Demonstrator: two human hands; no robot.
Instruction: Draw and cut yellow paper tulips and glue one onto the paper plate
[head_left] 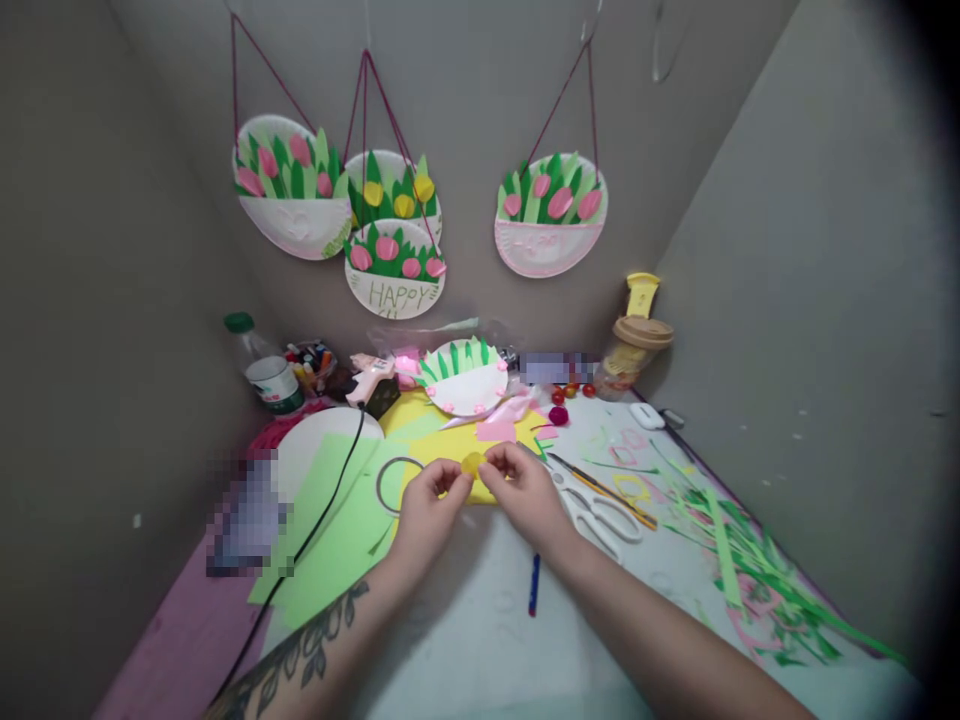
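Between my two hands is a small yellow paper piece (pixel 473 465), rounded in outline. My left hand (pixel 435 500) pinches its left side with thumb and fingertips. On the right side, the fingertips of my right hand (pixel 523 492) pinch the same piece. Both hands hover over a yellow paper sheet (pixel 435 450) near the middle of the table. A roll of tape (pixel 379 485) lies just left of my left hand. White-handled scissors (pixel 600 515) rest to the right of my right hand, partly covered by it.
Behind the hands sits a paper-plate basket (pixel 469 390) with green paper leaves. A glue gun (pixel 371 380) trails a black cord across green paper (pixel 322 530). A blue pen (pixel 534 585) lies in front, paper scraps (pixel 750 570) at right. Decorated plates (pixel 551 248) hang on the wall.
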